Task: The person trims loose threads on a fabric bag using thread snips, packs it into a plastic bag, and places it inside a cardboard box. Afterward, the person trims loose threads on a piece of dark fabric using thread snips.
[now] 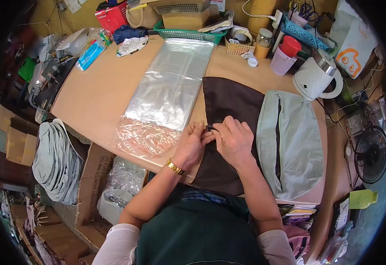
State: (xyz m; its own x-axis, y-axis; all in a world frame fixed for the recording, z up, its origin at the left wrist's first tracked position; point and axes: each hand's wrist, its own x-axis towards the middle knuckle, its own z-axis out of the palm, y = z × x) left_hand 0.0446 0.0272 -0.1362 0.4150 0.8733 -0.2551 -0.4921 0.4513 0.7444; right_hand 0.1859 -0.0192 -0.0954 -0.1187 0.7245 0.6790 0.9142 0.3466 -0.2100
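Note:
A dark brown cloth [224, 168] lies on the table in front of me. Over its left part, my left hand [194, 143] and my right hand [234, 139] meet, both with fingers pinched on a small black item [209, 128] between them. What exactly it is, I cannot make out. Beside the cloth on the right rests a grey-green fabric piece [292, 145] with a long dark slit. To the left is a stack of clear plastic bags [168, 84], its near end crinkled and reddish. A gold watch is on my left wrist.
At the back stand a green basket [191, 34], a wicker basket [239, 47] and a pink holder [283, 62]. A white kettle [314, 77] is at the right rear, a fan [371, 154] beyond the right edge. Folded grey fabric [56, 161] and an open carton [91, 190] are at left.

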